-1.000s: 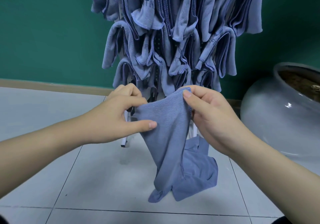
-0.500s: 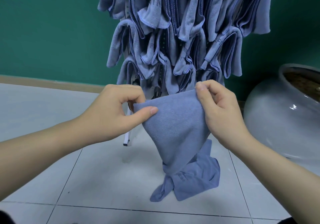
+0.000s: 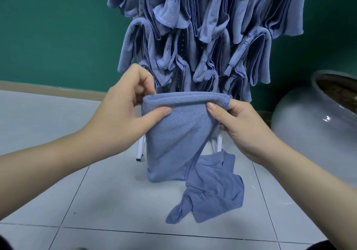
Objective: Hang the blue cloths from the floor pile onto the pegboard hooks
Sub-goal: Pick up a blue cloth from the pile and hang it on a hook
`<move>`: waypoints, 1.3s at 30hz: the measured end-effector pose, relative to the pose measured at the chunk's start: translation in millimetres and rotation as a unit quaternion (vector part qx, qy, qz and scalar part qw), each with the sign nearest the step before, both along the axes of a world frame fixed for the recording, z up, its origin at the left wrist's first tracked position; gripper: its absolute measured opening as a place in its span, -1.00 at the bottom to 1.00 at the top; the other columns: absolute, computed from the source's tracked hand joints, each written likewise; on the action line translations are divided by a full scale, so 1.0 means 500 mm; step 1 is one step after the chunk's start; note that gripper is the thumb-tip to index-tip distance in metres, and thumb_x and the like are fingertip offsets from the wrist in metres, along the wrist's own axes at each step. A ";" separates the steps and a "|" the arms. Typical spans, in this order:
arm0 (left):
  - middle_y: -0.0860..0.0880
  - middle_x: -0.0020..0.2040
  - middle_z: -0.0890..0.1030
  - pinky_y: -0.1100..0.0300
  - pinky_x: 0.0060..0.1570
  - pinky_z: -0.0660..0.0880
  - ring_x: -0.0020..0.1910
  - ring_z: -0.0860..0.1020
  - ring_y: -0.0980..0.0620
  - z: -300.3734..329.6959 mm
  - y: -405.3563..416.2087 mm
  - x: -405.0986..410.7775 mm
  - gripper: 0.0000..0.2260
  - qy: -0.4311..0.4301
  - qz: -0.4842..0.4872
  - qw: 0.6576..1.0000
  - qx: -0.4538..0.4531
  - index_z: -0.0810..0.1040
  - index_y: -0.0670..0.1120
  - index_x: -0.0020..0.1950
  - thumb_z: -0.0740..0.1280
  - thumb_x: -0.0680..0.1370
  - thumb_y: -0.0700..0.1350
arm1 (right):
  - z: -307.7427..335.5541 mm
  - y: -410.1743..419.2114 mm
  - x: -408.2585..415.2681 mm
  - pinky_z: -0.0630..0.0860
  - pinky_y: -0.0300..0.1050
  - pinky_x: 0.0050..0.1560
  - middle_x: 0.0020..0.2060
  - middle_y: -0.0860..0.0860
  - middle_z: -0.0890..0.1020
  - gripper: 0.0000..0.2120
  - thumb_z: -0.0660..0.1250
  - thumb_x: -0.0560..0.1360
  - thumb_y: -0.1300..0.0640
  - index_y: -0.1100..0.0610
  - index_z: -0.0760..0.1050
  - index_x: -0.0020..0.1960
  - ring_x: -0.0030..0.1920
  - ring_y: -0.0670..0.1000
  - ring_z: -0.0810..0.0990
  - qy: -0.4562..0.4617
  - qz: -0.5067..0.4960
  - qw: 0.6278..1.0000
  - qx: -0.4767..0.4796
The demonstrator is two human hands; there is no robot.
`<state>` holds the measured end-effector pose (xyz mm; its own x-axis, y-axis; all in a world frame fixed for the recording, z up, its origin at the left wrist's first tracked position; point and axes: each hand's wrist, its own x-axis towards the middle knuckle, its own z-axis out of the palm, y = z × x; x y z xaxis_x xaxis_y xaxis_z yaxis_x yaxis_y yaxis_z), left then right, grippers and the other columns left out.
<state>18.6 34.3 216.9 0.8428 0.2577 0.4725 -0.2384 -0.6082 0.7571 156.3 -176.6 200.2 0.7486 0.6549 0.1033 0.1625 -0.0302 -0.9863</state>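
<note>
You've got one blue cloth [image 3: 173,137] folded over and held up in front of you, its top fold stretched level between both hands and the bottom edge hanging free above the floor [image 3: 96,201]. Your left hand [image 3: 123,114] has its grip pinched on the left corner, thumb in front, fingers curled behind. Your right hand [image 3: 241,126] is pinching the right corner the same way, thumb on the front face.

Right behind the top fold is the pegboard rack [image 3: 204,42], already packed with hung cloths [image 3: 247,52] that crowd each other, so hardly any of the board shows through. Its white legs [image 3: 140,149] stand on the tiles just behind the cloth you're holding.

Below and a bit to the right, one more crumpled cloth on the floor [image 3: 214,193], partly hidden behind the held one. Big grey ceramic pot [image 3: 313,129] sits close to the rack on the right. The left side is open tile up to the green wall [image 3: 58,33].
</note>
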 end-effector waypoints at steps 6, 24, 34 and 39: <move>0.04 -0.19 0.69 0.17 -0.16 0.48 -0.25 0.56 0.15 0.005 0.028 0.019 -0.86 0.260 -0.065 0.963 0.031 0.70 0.06 0.01 0.55 0.47 -0.06 | 0.003 0.004 -0.002 0.63 -0.20 0.05 -0.02 -0.01 0.77 -0.85 0.34 0.62 0.21 0.13 0.69 0.09 0.02 -0.08 0.72 -0.012 -0.019 1.000 -0.013; 0.19 0.04 0.73 0.22 0.12 0.62 0.05 0.67 0.26 -0.048 -0.023 0.041 -0.64 0.127 0.045 0.975 -0.175 0.68 0.04 0.18 0.59 0.43 -0.19 | -0.001 0.033 -0.063 0.55 0.30 0.31 0.03 0.14 0.76 -0.77 0.33 0.66 0.12 0.23 0.68 0.12 0.15 0.23 0.70 0.128 -0.096 0.987 0.025; 0.15 -0.16 0.74 0.22 -0.08 0.63 -0.14 0.68 0.22 -0.054 -0.081 0.065 -0.88 0.009 0.150 0.964 -0.220 0.72 0.01 -0.07 0.57 0.45 -0.15 | 0.011 0.054 -0.104 0.40 0.64 0.08 0.09 0.52 0.52 -0.61 0.38 0.59 -0.05 0.32 0.60 0.02 0.14 0.59 0.44 0.088 -0.149 0.982 0.077; 0.03 -0.09 0.74 0.04 -0.01 0.67 -0.02 0.72 0.01 -0.051 -0.115 0.041 -0.87 -0.015 0.045 0.975 -0.217 0.69 -0.08 0.04 0.51 0.51 -0.18 | 0.026 0.043 -0.100 0.46 0.61 -0.01 -0.01 0.55 0.50 -0.32 0.40 0.43 -0.23 0.45 0.44 0.02 -0.05 0.57 0.52 0.047 -0.171 0.979 0.098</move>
